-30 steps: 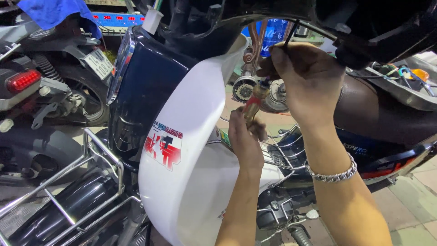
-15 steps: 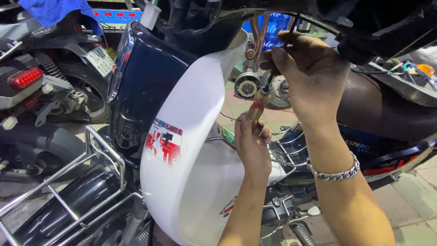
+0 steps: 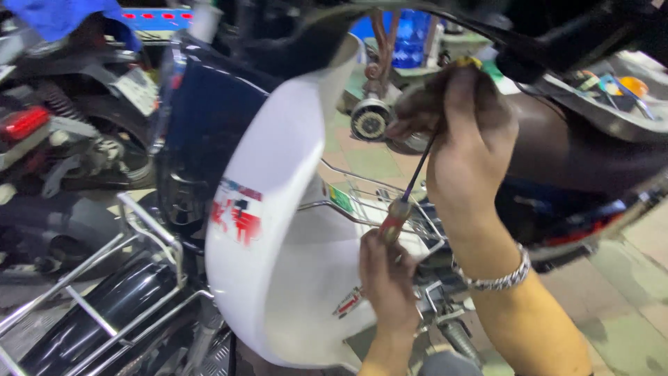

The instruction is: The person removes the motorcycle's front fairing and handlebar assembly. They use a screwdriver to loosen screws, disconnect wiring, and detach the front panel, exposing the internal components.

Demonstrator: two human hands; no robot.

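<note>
**Under the scooter's handlebar, two hands on one screwdriver**

Beneath the dark handlebar area of a parked scooter, we look down on a pair of bare hands working a long screwdriver with a reddish-brown handle and thin black shaft (image 3: 409,193). Our left hand (image 3: 387,275) sits low in the frame, its fingers clamped around the handle, just beside the curved white plastic front panel with red and blue stickers (image 3: 278,230). The shaft rises at a slant up and to the right, and its tip disappears behind our right hand (image 3: 465,143), which is raised near the top of the frame. The fingers of the right hand are curled together over the upper end of the shaft; we cannot tell exactly what they pinch there, as that part is blurred and dark. A silver chain-link bracelet (image 3: 495,277) circles the right wrist.

Behind the screwdriver lies a chrome wire basket (image 3: 362,191), and past it a round metal hub (image 3: 369,119). To the left of the white panel runs a dark navy glossy body panel (image 3: 202,125). At lower left, a chrome tube rack (image 3: 104,278) frames a black mudguard, and a second motorcycle with a red tail light (image 3: 24,122) stands at the left edge.
</note>
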